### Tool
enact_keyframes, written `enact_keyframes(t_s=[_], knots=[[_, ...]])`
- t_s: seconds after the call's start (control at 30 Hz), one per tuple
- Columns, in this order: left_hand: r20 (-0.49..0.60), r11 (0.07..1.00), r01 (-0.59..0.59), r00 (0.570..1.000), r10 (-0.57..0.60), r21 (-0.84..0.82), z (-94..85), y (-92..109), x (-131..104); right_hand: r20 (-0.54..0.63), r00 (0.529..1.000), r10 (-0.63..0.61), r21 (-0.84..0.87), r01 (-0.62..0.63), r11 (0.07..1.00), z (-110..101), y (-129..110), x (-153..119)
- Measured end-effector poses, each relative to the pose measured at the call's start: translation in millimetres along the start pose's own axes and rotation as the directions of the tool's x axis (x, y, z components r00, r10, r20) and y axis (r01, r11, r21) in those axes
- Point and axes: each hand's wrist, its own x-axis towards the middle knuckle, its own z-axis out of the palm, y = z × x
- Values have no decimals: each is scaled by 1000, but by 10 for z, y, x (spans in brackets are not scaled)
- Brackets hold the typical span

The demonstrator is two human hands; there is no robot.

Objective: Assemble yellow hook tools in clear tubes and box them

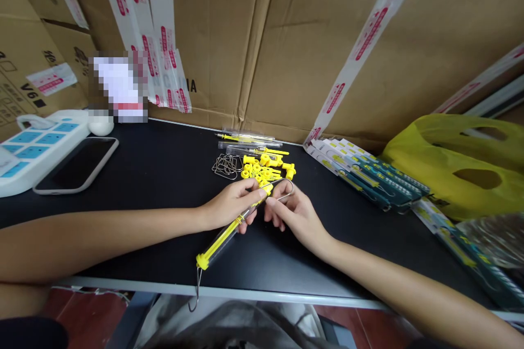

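My left hand [235, 204] is closed around the upper part of a tubular spring scale [223, 235], a clear tube with a yellow strip inside. The scale slants down to the left, its metal hook [197, 292] hanging past the table's front edge. Beside the scale's yellow top, my right hand [298, 215] pinches a bent wire loop [289, 185] between thumb and fingers. Whether the loop's ends sit in the yellow cap is hard to see. Just beyond both hands lie a pile of small yellow plastic parts [268, 166], a heap of wire loops [227, 166] and several clear tubes [249, 142].
Packaged spring scales [368, 172] lie at the right, next to a yellow plastic bag [442, 158]. On the left are a phone [77, 166] and a white power strip [41, 147]. Large cardboard boxes [307, 38] stand along the back of the black table [155, 251].
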Motion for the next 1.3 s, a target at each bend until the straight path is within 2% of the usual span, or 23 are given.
enact_keyframes(t_s=[0.2, 0.43, 0.63, 0.83, 1.1, 1.3], knots=[[7, 997, 18, 1000, -18, -78, 46, -32, 7, 33, 999, -13, 66, 11, 998, 10, 77, 0], [-80, 981, 86, 992, -102, -176, 155, 3, -33, 33, 995, -91, -21, 92, 996, 13, 108, -3], [-19, 972, 94, 995, -100, -215, 137, 10, -23, 41, 989, -143, -96, 146, 985, 2, 103, -9], [24, 974, 94, 996, -92, -204, 124, 29, -32, 51, 983, -176, -19, 177, 984, 18, 71, 6], [111, 949, 146, 987, -119, -281, 94, 35, -38, 39, 990, -136, 105, 131, 986, 13, 92, -15], [198, 926, 181, 973, -120, -331, 68, 34, -43, 24, 992, -122, 98, 119, 988, 23, 70, -21]])
